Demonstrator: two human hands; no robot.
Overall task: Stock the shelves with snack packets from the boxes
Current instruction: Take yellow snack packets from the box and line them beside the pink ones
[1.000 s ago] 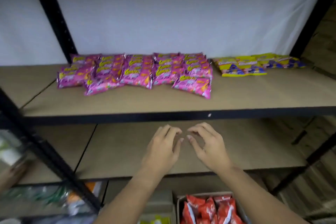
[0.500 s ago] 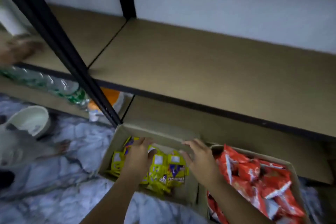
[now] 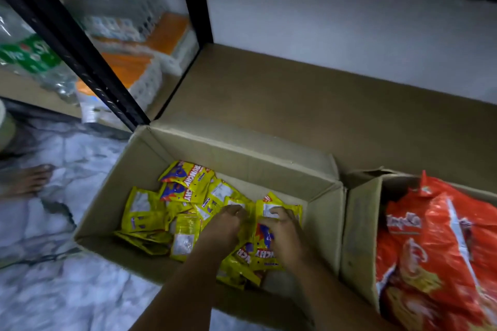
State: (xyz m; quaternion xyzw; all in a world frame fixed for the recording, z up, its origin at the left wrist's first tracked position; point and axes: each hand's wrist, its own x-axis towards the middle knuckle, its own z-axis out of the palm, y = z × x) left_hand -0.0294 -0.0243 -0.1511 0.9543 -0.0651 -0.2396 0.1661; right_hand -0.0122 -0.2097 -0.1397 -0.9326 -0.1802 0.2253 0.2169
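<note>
Both hands [image 3: 252, 231] grip yellow packets [image 3: 185, 191] in a box [image 3: 242, 158] on marble floor [image 3: 67, 290].

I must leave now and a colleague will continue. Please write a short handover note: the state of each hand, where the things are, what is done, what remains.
Left hand: curled on yellow packets inside the left box.
Right hand: gripping yellow packets in the same box.
Red packets: filling the right box, untouched.
Shelf board behind the boxes: bare where visible.
Done: hands are on packets, none lifted out.
Left: lift the handful to a shelf, then empty both boxes.
</note>
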